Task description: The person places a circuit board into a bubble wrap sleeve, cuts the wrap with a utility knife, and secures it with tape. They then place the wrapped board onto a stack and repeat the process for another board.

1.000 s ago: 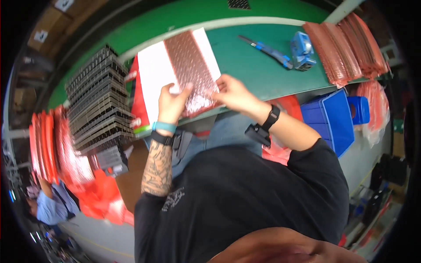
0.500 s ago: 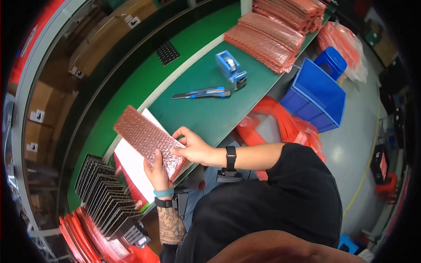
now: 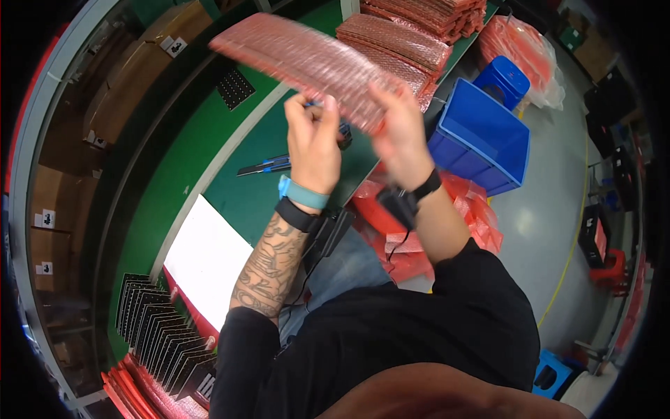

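Note:
A pink bubble-wrap pouch (image 3: 300,59), blurred by motion, is held up above the green bench. My left hand (image 3: 313,150) pinches its near edge between thumb and fingers. My right hand (image 3: 403,133) grips its right end, the thumb lying on top. Beneath the pouch, stacked pink bubble-wrap pouches (image 3: 394,31) lie at the bench's far end. Left of my left wrist a blue-and-black utility knife (image 3: 264,166) rests on the bench. The blue tape dispenser (image 3: 345,137) is mostly hidden behind my left hand and the pouch.
A white sheet (image 3: 209,255) lies nearer me on the bench. Thin black boards (image 3: 164,342) stand in a row at the lower left. One black dotted board (image 3: 235,89) lies on the green belt. Right of the bench are a blue bin (image 3: 481,133) and a blue stool (image 3: 506,80).
Both hands have carried the pouch up and away from the white sheet, toward the stacked pouches. My right hand has shifted to its right end. The view has moved slightly.

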The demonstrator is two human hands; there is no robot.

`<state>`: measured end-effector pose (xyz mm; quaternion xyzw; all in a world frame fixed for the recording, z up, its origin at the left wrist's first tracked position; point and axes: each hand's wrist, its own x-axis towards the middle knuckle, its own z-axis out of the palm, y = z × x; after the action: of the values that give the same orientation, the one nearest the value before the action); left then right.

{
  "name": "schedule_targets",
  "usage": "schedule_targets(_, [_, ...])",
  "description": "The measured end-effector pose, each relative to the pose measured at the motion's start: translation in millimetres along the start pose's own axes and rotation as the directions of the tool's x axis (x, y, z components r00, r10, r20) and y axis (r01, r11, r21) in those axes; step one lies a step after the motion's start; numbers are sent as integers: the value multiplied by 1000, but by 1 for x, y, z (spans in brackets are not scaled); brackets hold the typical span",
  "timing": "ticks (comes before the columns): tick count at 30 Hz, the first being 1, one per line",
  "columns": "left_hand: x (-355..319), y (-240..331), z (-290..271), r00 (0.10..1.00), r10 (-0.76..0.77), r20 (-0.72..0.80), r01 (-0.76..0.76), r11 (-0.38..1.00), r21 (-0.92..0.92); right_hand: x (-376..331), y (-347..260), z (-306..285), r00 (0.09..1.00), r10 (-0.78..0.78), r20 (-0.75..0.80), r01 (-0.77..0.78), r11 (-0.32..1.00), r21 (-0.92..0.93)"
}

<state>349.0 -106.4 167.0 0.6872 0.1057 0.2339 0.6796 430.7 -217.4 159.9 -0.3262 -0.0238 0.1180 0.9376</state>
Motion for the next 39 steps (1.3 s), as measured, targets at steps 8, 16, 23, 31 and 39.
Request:
schedule_targets(8, [13,22,-143,991,-77,-109,81,996,30,147,-47,-145,950,-310,29,303,899,-317])
schedule_targets(16, [164,-75,-208,983,-133,-124,171,442,880,180,-25,-169,790,-608,83,58,-61,-996])
schedule_targets(23, [298,-145,-147,927,-252,-278,334,219,917,155,-9,-150,642,-703,305,91,-326,-941])
schedule_targets(31, [347,-168,-111,936,-225,-271,276,-8,961,127,-43,-137,824,-308,475,286,-497,-819])
schedule_targets(39, [398,-207,-162,936,-266,-230,231,-29,973,138,-49,-146,833,-250,493,362,-427,-829])
